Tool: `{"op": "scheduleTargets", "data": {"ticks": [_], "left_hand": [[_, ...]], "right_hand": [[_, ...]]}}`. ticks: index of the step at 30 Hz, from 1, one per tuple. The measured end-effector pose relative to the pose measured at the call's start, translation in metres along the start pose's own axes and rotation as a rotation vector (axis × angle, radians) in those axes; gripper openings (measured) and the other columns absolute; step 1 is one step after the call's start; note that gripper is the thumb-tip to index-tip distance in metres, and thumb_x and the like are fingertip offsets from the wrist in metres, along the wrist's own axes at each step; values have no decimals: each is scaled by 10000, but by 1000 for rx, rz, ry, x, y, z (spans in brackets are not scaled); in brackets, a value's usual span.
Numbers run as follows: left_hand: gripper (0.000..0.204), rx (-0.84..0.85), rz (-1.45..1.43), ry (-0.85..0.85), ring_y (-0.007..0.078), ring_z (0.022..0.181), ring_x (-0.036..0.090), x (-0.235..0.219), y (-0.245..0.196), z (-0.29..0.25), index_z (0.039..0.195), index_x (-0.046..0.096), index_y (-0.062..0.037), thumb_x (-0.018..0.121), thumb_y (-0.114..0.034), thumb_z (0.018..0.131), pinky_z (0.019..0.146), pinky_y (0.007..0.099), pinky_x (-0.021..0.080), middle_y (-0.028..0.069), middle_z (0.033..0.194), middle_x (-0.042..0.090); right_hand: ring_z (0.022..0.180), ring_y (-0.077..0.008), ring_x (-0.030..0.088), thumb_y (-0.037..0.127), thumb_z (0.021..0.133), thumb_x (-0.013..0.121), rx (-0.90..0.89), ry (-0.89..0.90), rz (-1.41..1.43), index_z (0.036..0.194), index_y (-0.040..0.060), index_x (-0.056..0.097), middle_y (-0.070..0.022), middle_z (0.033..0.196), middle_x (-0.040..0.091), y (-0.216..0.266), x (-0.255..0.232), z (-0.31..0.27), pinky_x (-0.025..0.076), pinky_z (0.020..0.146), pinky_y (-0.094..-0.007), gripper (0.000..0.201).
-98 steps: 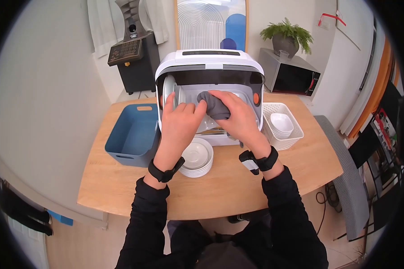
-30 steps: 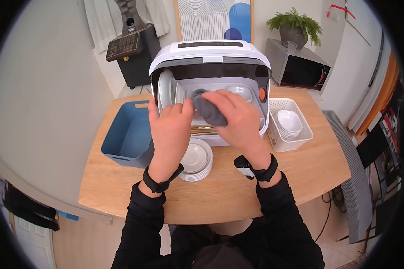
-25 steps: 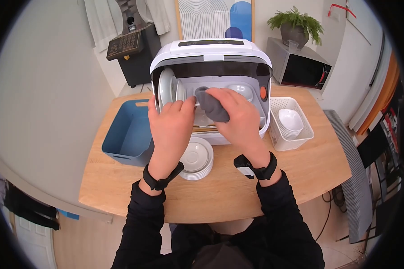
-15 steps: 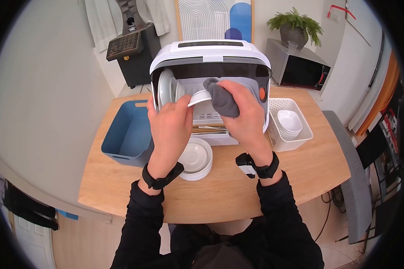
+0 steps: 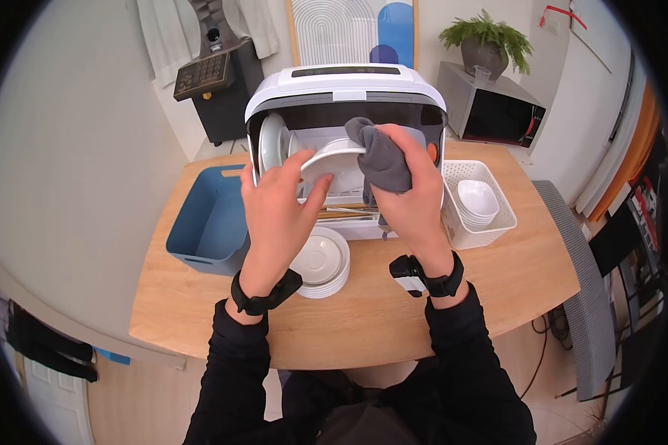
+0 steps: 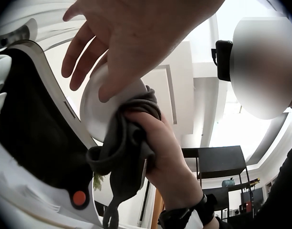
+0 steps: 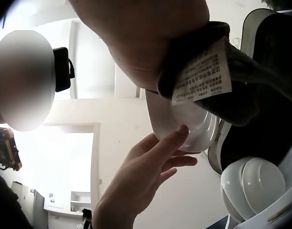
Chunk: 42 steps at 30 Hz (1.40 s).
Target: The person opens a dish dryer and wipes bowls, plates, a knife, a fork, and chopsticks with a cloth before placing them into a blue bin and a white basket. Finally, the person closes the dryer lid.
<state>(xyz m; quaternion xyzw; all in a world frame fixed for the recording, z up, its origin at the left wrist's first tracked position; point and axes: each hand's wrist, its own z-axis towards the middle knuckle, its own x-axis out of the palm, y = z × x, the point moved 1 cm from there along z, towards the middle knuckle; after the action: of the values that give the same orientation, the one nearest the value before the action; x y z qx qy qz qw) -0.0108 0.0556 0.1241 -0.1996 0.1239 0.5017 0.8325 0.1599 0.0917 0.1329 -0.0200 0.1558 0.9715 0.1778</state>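
In the head view, a small white plate [image 5: 338, 165] is held tilted in front of the open white countertop cabinet [image 5: 349, 81]. My left hand [image 5: 278, 204] pinches its left edge; the right wrist view shows the thumb on the plate's face [image 7: 196, 126] and fingers behind. At the opposite edge my right hand [image 5: 416, 182] grips a bunched dark grey cloth [image 5: 387, 165], folded over the rim. Loose cloth dangles below that hand, and a printed label [image 7: 203, 76] shows on it. Larger white plates [image 5: 273, 144] stand upright inside the cabinet at left.
A stack of white plates [image 5: 321, 259] stands on the wooden table [image 5: 364, 319] before the cabinet. Left is a blue bin [image 5: 211, 222]; right, a white basket [image 5: 490, 233] holds stacked white bowls [image 5: 476, 200]. Chopsticks [image 5: 341, 213] lie along the cabinet's front.
The cloth and my right hand have moved right and slightly up. More of the plate has come into view between the hands, and my left thumb has spread away from its fingers.
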Motion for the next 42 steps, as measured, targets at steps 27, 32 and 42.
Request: {"op": "scheduleTargets", "data": {"ticks": [27, 32, 42], "left_hand": [[241, 89, 233, 5, 194, 741, 627, -1, -3, -6, 1110, 619, -104, 664, -52, 878, 1054, 524, 343, 12, 809, 660], [294, 180, 439, -22, 159, 749, 611, -3, -3, -7, 1111, 610, -138, 676, -62, 834, 1049, 562, 345, -27, 761, 611], [357, 0, -33, 27, 251, 781, 630, 2, -6, -9, 1202, 572, -95, 683, -64, 864, 1022, 513, 365, 74, 886, 662]], "right_hand": [[934, -276, 669, 6, 660, 739, -127, 80, -117, 1127, 150, 662, -58, 1091, 683, 3, 2, -3, 540, 764, -327, 495], [924, -281, 668, 8, 656, 738, -169, 118, -216, 1097, 150, 677, -57, 1087, 680, 10, 8, -9, 537, 756, -332, 467], [1024, -195, 645, -43, 745, 724, 122, 41, 101, 1186, 53, 614, -84, 1137, 669, 9, -5, -3, 478, 911, -293, 465]]}}
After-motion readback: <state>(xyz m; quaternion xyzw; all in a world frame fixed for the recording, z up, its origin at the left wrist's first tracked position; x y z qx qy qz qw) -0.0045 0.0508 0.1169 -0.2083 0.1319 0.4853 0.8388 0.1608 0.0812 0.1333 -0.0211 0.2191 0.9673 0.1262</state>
